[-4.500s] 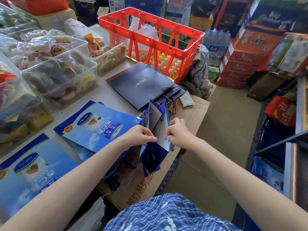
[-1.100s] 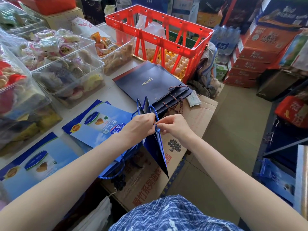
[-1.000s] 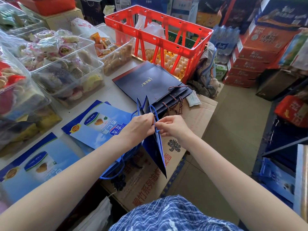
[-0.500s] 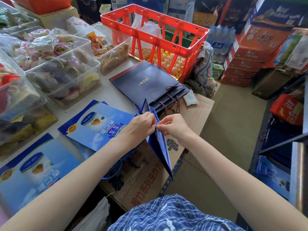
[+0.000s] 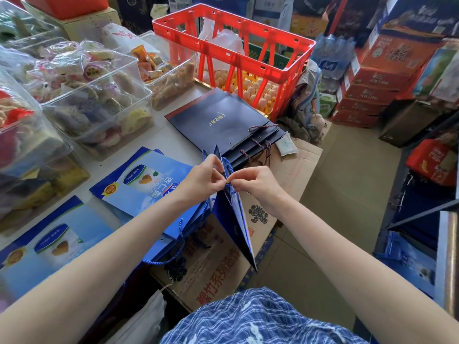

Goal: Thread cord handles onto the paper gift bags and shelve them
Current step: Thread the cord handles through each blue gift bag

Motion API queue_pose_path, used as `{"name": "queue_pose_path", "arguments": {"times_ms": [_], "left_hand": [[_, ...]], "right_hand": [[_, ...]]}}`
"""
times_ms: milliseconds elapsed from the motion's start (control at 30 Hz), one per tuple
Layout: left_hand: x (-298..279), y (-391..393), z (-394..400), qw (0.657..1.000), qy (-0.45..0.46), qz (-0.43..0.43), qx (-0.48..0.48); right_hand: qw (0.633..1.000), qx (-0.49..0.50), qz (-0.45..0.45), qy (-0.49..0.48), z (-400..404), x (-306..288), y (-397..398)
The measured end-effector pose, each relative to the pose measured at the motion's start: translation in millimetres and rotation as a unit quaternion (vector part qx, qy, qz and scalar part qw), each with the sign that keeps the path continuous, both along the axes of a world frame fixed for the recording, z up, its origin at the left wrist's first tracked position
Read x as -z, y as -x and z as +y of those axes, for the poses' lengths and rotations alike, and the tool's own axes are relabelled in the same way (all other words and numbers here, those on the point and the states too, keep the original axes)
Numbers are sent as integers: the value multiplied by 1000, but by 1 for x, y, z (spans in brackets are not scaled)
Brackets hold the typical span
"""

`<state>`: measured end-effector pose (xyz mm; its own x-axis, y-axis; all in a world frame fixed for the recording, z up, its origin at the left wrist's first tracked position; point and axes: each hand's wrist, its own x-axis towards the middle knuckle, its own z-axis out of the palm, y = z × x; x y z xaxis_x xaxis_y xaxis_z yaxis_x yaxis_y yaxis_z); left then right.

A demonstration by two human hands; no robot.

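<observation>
A folded blue paper gift bag [image 5: 236,219] hangs edge-on between my hands, its mouth up. My left hand [image 5: 202,178] pinches the bag's top edge. My right hand [image 5: 250,182] pinches the blue cord [image 5: 229,167], which loops up over the bag's rim between my fingers. More flat blue gift bags [image 5: 146,182] lie on the table to the left, and another stack [image 5: 47,247] lies nearer me. One blue cord handle [image 5: 173,256] dangles off the table edge.
A stack of dark navy bags [image 5: 218,120] with twisted handles lies beyond my hands. A red crate [image 5: 231,43] stands over egg trays. Clear snack bins [image 5: 92,95] line the left. A cardboard box [image 5: 285,170] sits below; shelving [image 5: 444,244] is on the right.
The bag swung from facing me open to hanging edge-on. My hands came together at its top edge, and the cord loop now stands a little higher above the rim.
</observation>
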<state>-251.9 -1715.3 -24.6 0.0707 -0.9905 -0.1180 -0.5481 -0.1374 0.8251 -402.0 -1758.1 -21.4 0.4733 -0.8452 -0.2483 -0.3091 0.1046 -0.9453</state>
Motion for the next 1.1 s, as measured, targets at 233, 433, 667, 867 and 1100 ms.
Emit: {"name": "queue_pose_path", "arguments": {"times_ms": [233, 433, 667, 867, 1100], "left_hand": [[4, 1, 8, 997, -26, 68, -25], [-1, 2, 2, 999, -4, -46, -14], [-8, 2, -2, 955, -124, 196, -184], [-6, 9, 5, 888, -105, 396, -208], [-9, 10, 3, 922, -9, 352, -163]], "right_hand": [[991, 27, -47, -120, 1, 2, 4], [994, 32, -22, -100, 0, -2, 2], [997, 63, -2, -41, 12, 1, -2], [971, 159, -118, -133, 13, -2, -4], [977, 149, -120, -92, 12, 2, -5]]}}
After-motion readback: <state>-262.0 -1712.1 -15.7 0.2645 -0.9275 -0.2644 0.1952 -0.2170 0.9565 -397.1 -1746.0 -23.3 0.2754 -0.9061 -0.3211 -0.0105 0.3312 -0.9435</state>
